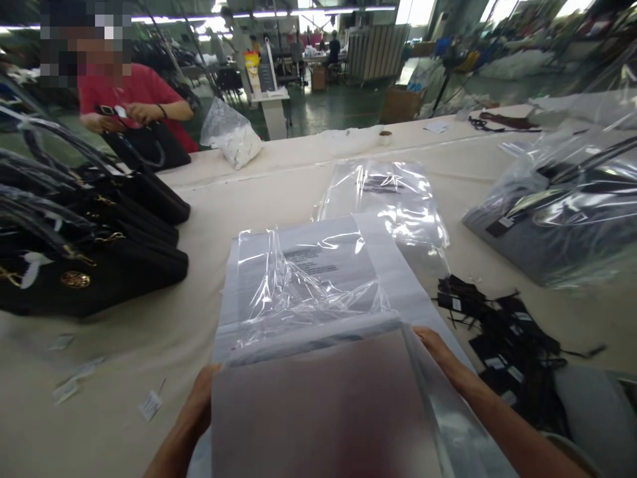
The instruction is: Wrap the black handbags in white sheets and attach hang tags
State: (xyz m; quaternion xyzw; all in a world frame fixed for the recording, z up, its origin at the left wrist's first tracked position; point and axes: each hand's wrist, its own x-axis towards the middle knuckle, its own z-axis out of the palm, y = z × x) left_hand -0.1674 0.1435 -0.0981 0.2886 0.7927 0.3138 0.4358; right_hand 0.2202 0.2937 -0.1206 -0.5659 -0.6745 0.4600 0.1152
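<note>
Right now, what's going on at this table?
A person's left hand and right hand hold the sides of a clear plastic bag with something flat and grey inside, over a cream table. Black handbags sit to the left, black tags to the right. Across the table, another person handles a black bag.

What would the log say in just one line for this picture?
left hand: grips clear plastic bag edge | right hand: grips other edge | bag: on table | left: black handbags | right: black tags
</note>
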